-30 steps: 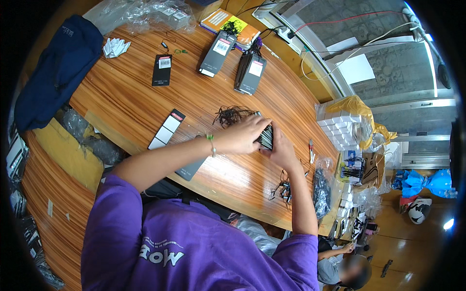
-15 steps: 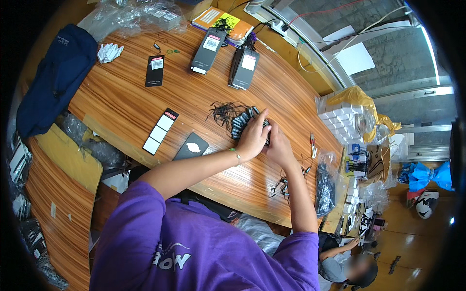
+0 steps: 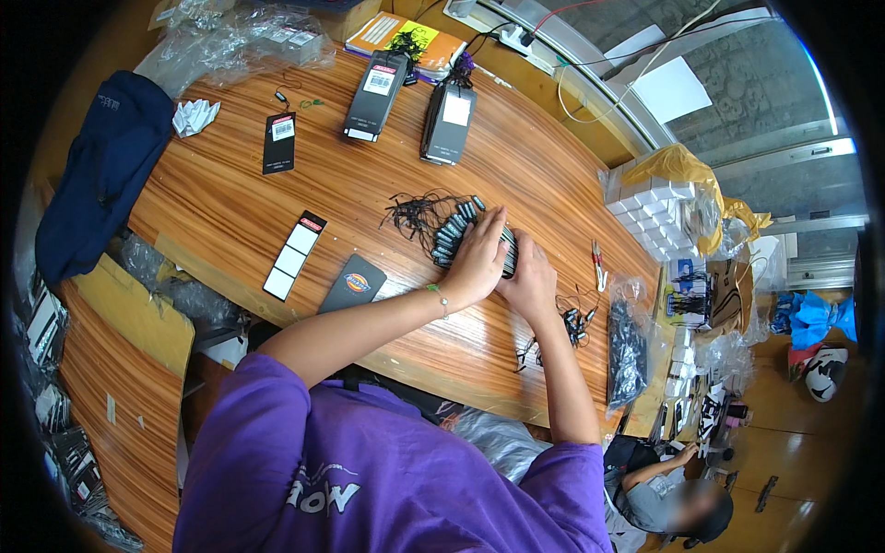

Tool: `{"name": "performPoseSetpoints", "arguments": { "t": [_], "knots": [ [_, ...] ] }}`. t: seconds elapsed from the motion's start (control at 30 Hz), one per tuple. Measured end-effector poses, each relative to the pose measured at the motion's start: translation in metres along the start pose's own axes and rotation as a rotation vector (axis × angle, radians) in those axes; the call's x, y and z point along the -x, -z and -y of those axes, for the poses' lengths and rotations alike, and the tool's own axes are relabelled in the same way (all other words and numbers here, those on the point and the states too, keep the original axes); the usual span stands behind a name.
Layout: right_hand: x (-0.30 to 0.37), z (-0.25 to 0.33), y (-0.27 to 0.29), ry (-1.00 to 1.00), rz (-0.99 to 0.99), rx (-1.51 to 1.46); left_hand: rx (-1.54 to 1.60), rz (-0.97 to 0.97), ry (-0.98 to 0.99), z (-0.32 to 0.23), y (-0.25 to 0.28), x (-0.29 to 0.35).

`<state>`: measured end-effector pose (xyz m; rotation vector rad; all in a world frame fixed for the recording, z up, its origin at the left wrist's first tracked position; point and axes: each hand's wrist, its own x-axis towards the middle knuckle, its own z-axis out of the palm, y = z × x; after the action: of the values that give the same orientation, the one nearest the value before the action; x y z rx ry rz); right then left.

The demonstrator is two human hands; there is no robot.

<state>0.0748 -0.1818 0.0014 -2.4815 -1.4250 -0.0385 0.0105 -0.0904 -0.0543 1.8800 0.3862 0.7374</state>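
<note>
On the wood-grain tabletop [image 3: 544, 175], L hand [image 3: 474, 264] is laid w/ fingers tog. & R hand [image 3: 532, 283] is cupped opp.; btwn them a stack of dark cards [image 3: 510, 253] is pressed, mostly hidden. Black cords [image 3: 412, 213] are splayed to its L, w/ small dark cylinders [image 3: 446, 241] fanned alongside. Squaring-up of the stack appears to be in hand; next, even pressure from both sides is prob. called for, w/ cords kept off the edges.
</note>
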Motion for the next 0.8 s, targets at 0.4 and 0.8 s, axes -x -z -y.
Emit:
{"name": "performPoseSetpoints", "arguments": {
  "t": [0.4, 0.8],
  "knots": [
    [0.0, 0.0, 0.002, 0.107, 0.037, 0.097, 0.151, -0.009, -0.006, 0.002, 0.002, -0.006],
    [-0.009, 0.007, -0.007, 0.094, 0.078, 0.032, 0.123, -0.033, -0.034, 0.004, 0.008, -0.003]
  ]
}}
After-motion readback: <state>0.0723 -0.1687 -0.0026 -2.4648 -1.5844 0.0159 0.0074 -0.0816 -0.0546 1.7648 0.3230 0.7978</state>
